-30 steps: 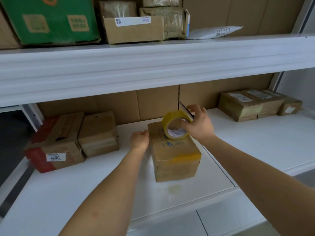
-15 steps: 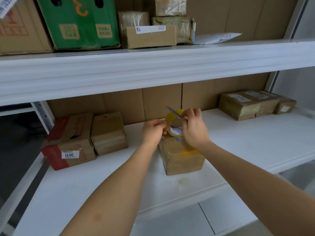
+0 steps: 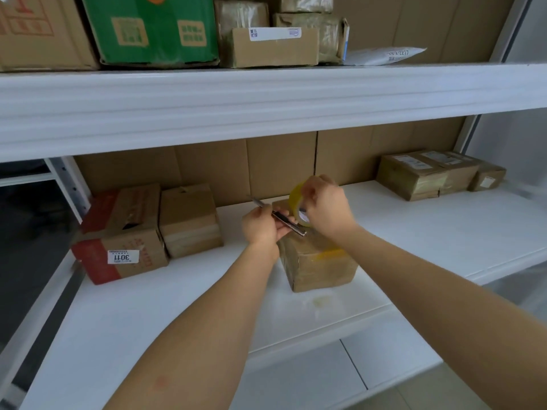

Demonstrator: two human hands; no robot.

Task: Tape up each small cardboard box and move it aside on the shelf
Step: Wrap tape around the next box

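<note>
A small cardboard box [image 3: 319,261], wrapped in clear tape with a yellow strip, sits in the middle of the white shelf [image 3: 177,306]. Above its top, my right hand [image 3: 327,208] grips a roll of yellow tape [image 3: 297,196] held upright. My left hand [image 3: 262,224] holds a slim metal utility knife [image 3: 285,220], its blade pointing up and left, its butt end close to the roll. Both hands hover just over the box's far edge.
Two cardboard boxes stand at the left: a red-printed box [image 3: 124,235] labelled 3011 and a plain box [image 3: 189,220]. Three taped parcels [image 3: 426,173] sit at the back right. The upper shelf [image 3: 266,99] carries a green carton [image 3: 154,28] and more boxes.
The knife passed from my right hand, which held it with the roll, to my left hand, which had rested at the box's left side. My right hand keeps the roll.
</note>
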